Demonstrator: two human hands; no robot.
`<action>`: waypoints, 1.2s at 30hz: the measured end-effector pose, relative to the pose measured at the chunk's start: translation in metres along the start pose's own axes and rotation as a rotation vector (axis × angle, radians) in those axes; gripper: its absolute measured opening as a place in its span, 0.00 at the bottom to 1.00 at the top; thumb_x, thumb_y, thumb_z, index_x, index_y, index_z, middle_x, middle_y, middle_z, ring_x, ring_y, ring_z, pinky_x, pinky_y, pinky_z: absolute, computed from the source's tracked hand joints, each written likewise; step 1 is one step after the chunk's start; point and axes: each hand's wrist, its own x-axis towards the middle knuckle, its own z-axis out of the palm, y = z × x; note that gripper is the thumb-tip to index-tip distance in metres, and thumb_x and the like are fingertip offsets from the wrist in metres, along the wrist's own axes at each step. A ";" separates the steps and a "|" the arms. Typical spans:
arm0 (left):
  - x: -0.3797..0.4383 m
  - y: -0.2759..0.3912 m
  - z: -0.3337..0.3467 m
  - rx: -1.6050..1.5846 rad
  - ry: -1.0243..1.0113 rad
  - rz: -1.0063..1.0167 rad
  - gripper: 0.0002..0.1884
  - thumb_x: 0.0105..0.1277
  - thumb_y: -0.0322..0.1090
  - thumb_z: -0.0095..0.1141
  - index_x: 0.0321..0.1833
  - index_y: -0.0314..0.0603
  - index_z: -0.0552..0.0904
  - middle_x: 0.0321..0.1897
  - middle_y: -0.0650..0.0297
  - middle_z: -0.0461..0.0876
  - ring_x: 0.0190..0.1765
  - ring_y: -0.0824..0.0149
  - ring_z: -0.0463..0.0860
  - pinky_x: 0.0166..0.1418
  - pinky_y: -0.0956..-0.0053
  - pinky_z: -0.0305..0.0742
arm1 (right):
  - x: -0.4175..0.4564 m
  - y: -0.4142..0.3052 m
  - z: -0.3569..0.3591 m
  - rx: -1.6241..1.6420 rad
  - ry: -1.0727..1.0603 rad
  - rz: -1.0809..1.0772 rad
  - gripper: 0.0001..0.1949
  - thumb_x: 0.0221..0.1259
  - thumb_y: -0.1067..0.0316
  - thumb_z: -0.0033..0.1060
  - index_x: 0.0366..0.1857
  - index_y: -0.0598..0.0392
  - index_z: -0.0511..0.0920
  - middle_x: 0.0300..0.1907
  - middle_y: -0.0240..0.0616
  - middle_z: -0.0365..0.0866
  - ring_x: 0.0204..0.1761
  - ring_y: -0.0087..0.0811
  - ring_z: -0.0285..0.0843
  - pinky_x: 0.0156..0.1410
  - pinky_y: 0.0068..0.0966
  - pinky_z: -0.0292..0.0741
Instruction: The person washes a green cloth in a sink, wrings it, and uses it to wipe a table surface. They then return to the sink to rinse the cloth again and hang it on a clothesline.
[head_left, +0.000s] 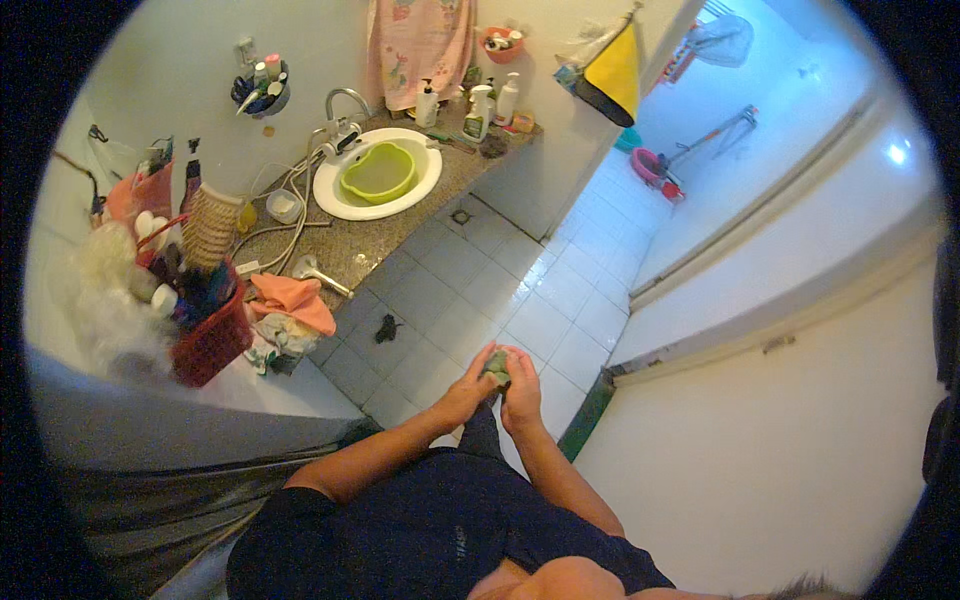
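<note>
Low in front of my body, both hands are closed around a small grey-green bundle (496, 366). It looks soft, perhaps a folded cloth, but its exact kind cannot be made out. My left hand (469, 391) grips it from the left, and my right hand (523, 384) cups its other side. The fingers cover part of it. Beyond them, a white oval sink (327, 196) is set in a speckled stone counter (382, 238). Inside the sink sits a lime-green plastic basin (379, 174), below a curved metal faucet (347, 93).
A red bin (214, 341) of brushes stands at the left beside an orange cloth (289, 300). Pump and spray bottles (477, 116) line the counter's back. A dark clump (387, 328) lies on the tiled floor (442, 300). To the right is a raised door sill (622, 367).
</note>
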 end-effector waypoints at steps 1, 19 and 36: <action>0.025 0.005 -0.004 -0.135 0.050 -0.019 0.34 0.81 0.51 0.45 0.85 0.51 0.53 0.77 0.53 0.62 0.75 0.56 0.68 0.77 0.61 0.64 | 0.028 0.005 -0.005 -0.036 -0.045 -0.004 0.14 0.80 0.61 0.51 0.59 0.57 0.77 0.52 0.35 0.82 0.56 0.28 0.79 0.63 0.28 0.75; 0.304 0.115 -0.191 -0.623 0.586 0.106 0.21 0.78 0.55 0.54 0.64 0.55 0.72 0.54 0.68 0.80 0.54 0.68 0.82 0.53 0.65 0.81 | 0.444 -0.029 0.147 -1.022 -0.917 -0.506 0.21 0.79 0.56 0.44 0.63 0.59 0.78 0.61 0.51 0.81 0.62 0.50 0.77 0.70 0.41 0.71; 0.430 0.178 -0.465 -0.811 0.949 0.163 0.12 0.76 0.39 0.59 0.59 0.53 0.77 0.49 0.64 0.81 0.39 0.69 0.83 0.42 0.69 0.85 | 0.800 0.052 0.451 -1.488 -0.905 -0.682 0.22 0.67 0.52 0.66 0.59 0.54 0.83 0.39 0.51 0.87 0.43 0.52 0.85 0.49 0.47 0.79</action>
